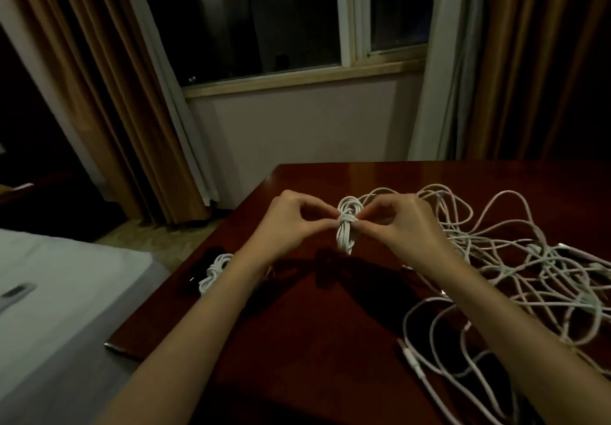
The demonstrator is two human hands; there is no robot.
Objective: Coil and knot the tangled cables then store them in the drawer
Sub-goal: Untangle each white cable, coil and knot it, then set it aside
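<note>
Both hands meet above the middle of the dark red wooden table [297, 342], with a small white coiled cable [347, 224] held upright between them; the left hand [291, 223] comes in from about 8 o'clock and pinches the wrapped waist of the coil with thumb and forefinger, its other fingers curled; the right hand [400, 226] comes in from about 4 o'clock and pinches the same waist from the opposite side, so each grip is narrow and closed on the cable. The coil's loops fan out above and below the tight middle band, and it hangs clear of the tabletop, casting a shadow below it.

At 3 to 5 o'clock from the hands a loose tangle of white cables [515, 269] sprawls over the right part of the table, some strands passing behind the right wrist; at 8 o'clock, near the table's left edge and partly hidden by the left forearm, lies a second knotted bundle [215, 272]. A grey bed [66, 285] sits at 9 o'clock; at 12 o'clock a dark window [264, 17] is flanked by tan curtains [99, 77].
</note>
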